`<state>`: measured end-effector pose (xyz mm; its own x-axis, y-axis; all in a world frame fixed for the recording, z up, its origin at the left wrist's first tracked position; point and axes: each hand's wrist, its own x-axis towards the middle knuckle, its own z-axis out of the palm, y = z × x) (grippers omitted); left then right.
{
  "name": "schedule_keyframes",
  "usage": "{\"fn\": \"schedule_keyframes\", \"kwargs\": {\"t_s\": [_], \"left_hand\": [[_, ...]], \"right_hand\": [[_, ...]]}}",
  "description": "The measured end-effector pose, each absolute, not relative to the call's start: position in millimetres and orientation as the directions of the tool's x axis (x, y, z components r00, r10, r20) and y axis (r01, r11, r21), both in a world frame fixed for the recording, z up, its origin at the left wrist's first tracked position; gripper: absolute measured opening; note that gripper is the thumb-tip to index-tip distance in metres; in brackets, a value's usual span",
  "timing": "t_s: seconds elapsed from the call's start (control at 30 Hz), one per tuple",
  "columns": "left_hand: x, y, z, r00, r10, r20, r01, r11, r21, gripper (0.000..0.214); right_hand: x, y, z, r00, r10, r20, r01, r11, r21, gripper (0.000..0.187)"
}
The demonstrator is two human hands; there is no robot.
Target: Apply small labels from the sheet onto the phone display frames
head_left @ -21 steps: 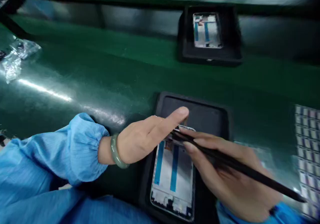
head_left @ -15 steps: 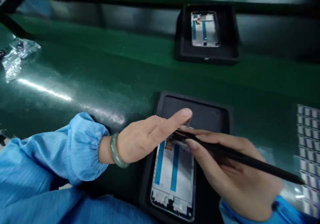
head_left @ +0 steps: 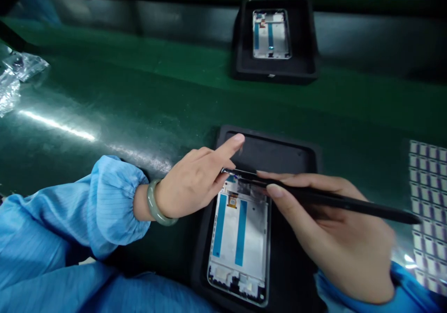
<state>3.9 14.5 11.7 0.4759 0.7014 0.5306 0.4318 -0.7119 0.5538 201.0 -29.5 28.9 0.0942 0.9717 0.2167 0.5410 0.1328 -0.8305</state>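
Observation:
A phone mid-frame with two blue strips [head_left: 240, 234] lies in a black tray [head_left: 310, 157] before me. My right hand [head_left: 335, 229] grips black tweezers [head_left: 324, 199], which slant across the phone's upper end with their tips pointing left. My left hand [head_left: 192, 182], a green bangle [head_left: 153, 206] at its wrist, is over the phone's upper left corner. Its index finger stretches out over the tray, while the thumb and another finger close at the tweezer tips. Whatever lies between them is too small to make out. An orange flex connector [head_left: 232, 201] shows below the tweezers.
A second black tray [head_left: 303, 38] at the back holds another phone mid-frame [head_left: 279, 38]. To the right lies a sheet with rows of small pale parts [head_left: 428, 201]. Clear plastic bags [head_left: 21, 71] sit at the far left of the green table [head_left: 139, 98].
My left hand has drawn back leftward, uncovering more of the phone's upper end and the orange connector. The tweezers have come to a flatter slant. The view has shifted slightly.

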Motion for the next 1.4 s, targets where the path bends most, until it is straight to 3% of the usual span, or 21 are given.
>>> {"fn": "schedule_keyframes", "kwargs": {"t_s": [0.37,0.7,0.93,1.07,1.4], "left_hand": [[5,13,12,0.535,0.675,0.507,0.424,-0.735,0.529,0.054],[7,14,8,0.504,0.684,0.527,0.281,-0.707,0.649,0.051],[10,13,9,0.45,0.75,0.485,0.06,-0.567,0.822,0.051],[10,11,9,0.438,0.739,0.512,0.019,-0.577,0.817,0.056],[13,10,9,0.429,0.705,0.564,0.0,-0.625,0.781,0.056]], "right_hand": [[203,-33,23,0.003,0.958,0.285,0.57,0.233,-0.788,0.012],[209,-36,26,-0.094,0.934,0.346,0.462,0.349,-0.816,0.015],[213,-38,32,0.052,0.936,0.347,0.385,0.302,-0.872,0.02],[217,-42,26,0.15,0.947,0.285,0.27,0.238,-0.933,0.024],[221,-43,22,0.143,0.951,0.274,0.246,0.234,-0.94,0.026]]}}
